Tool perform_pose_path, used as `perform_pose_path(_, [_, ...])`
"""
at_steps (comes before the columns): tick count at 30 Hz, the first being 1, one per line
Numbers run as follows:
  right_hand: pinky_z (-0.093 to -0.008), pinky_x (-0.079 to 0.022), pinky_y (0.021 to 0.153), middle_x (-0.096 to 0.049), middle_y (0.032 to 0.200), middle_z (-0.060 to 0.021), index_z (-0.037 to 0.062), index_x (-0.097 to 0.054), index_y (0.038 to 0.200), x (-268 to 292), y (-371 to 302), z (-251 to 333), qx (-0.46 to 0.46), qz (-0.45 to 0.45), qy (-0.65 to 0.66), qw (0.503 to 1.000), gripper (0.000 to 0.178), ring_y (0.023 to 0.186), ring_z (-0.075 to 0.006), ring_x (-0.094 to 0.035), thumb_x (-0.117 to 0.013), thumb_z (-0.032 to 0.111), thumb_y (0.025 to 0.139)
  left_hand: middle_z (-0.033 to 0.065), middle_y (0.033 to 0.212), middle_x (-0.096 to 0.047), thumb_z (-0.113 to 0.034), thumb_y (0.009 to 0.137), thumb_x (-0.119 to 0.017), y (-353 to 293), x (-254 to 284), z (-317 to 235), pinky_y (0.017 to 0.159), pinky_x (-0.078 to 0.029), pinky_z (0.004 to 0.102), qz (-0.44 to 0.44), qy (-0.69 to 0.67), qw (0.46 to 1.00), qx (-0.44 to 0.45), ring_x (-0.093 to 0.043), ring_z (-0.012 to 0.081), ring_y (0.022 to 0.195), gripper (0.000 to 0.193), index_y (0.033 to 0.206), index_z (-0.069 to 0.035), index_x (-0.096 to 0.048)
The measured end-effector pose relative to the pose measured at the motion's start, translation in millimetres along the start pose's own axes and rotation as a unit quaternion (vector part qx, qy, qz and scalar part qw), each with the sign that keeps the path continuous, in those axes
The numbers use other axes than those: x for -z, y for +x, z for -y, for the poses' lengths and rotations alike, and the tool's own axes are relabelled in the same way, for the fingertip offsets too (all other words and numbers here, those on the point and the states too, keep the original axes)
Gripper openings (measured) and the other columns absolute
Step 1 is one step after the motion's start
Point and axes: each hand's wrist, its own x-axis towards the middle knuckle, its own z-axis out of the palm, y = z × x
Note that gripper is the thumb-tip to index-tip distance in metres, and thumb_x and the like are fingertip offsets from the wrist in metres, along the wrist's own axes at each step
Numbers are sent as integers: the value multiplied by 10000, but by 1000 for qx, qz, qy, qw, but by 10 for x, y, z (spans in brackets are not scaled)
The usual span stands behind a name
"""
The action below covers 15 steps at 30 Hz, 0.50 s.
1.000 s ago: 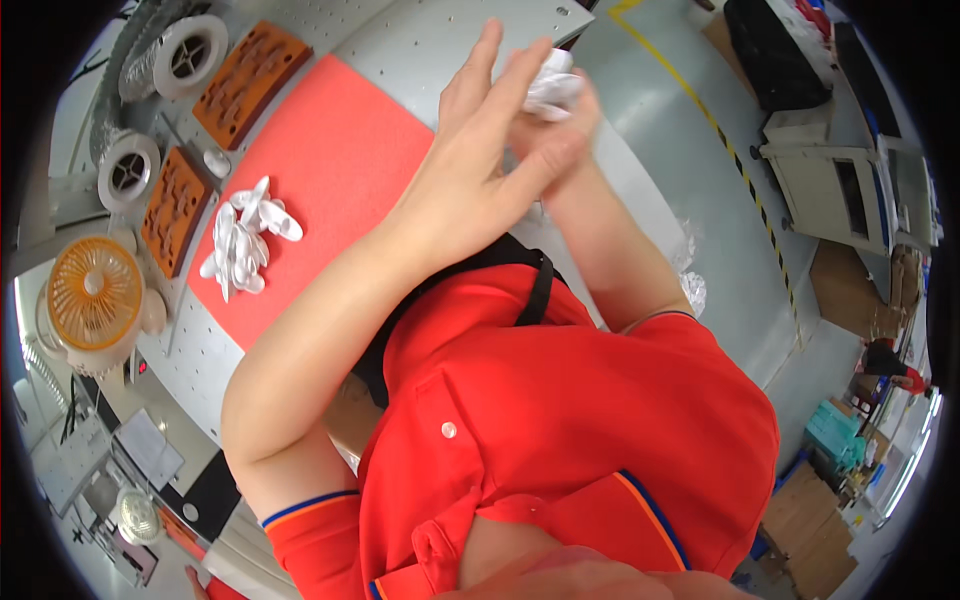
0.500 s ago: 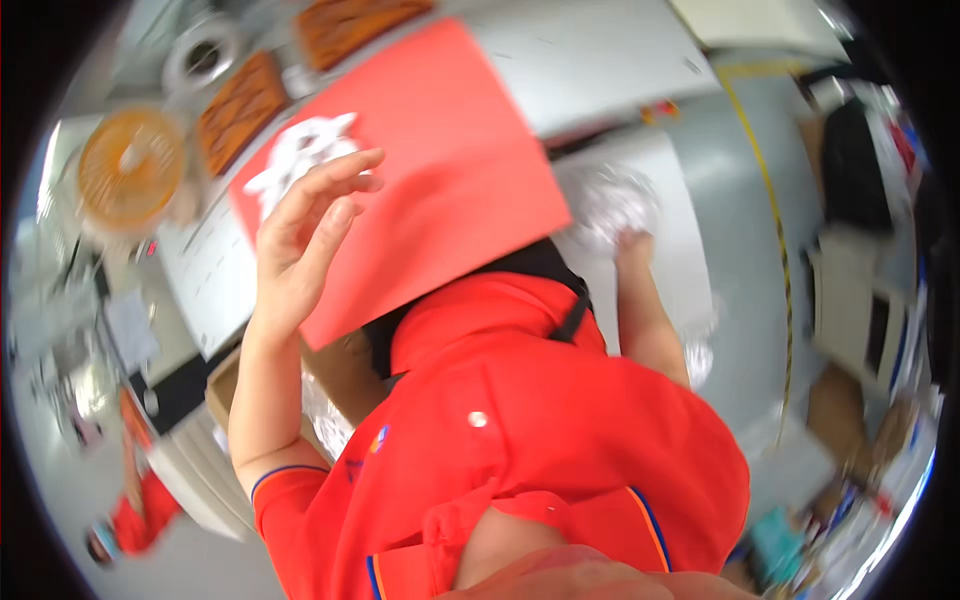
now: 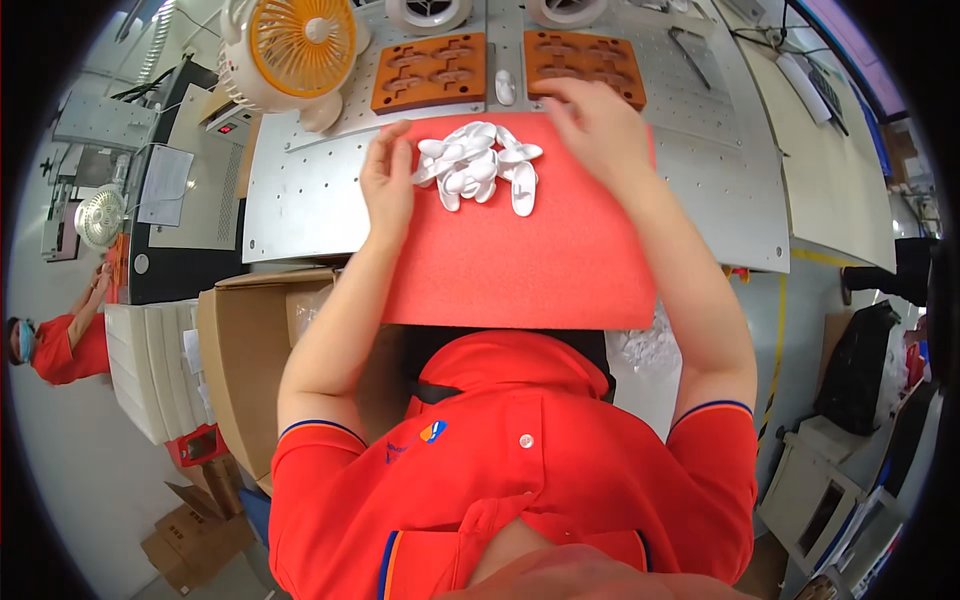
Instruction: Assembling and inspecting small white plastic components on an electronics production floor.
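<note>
A heap of small white plastic parts (image 3: pixel 470 165), rounded and elongated, lies on a red foam sheet (image 3: pixel 520 270). My left hand (image 3: pixel 388 185) is upright at the heap's left edge, its fingers loosely curved and nothing visible in them. Reaching over the far right corner of the sheet, my right hand (image 3: pixel 600 125) has its fingers stretched and the thumb apart. They hover by the near left part of an orange fixture block (image 3: pixel 600 62) with shaped recesses. A single white part (image 3: pixel 505 88) stands between that block and a second orange block (image 3: pixel 430 72), left of my right fingertips.
A white and orange fan (image 3: pixel 300 50) stands at the far left of the perforated metal table (image 3: pixel 310 215). Two white round items line the back edge. An open cardboard box (image 3: pixel 235 350) sits left of my lap, a clear bag (image 3: pixel 650 345) at right. A co-worker (image 3: pixel 75 345) is far left.
The view has swung round and sharpened. My right hand has left the clear bag low on the right and come up over the table. My left hand now sits beside the white parts.
</note>
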Motion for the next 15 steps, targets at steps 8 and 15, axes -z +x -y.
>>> perform_pose_path(8, [-421,-549,805,-681,1029,-131,56,-688,1028,-766,916,206,-65,268,-270,922,245,1010,-314,-641,-650,80,787,80,972,-651,-108,933,-537,17,-105,65,773,-489,289,31,129,991,-26,-628,187,891,171,1046,-38,-645])
perform_pose_path(15, [-363,-552,762,-694,1019,-128,40,-690,1054,-500,936,101,-99,272,-191,938,315,918,-253,-683,-676,154,761,82,964,-656,-124,924,-548,-28,-80,70,776,-480,316,24,161,985,-59,-620,209,899,159,1018,-59,-658])
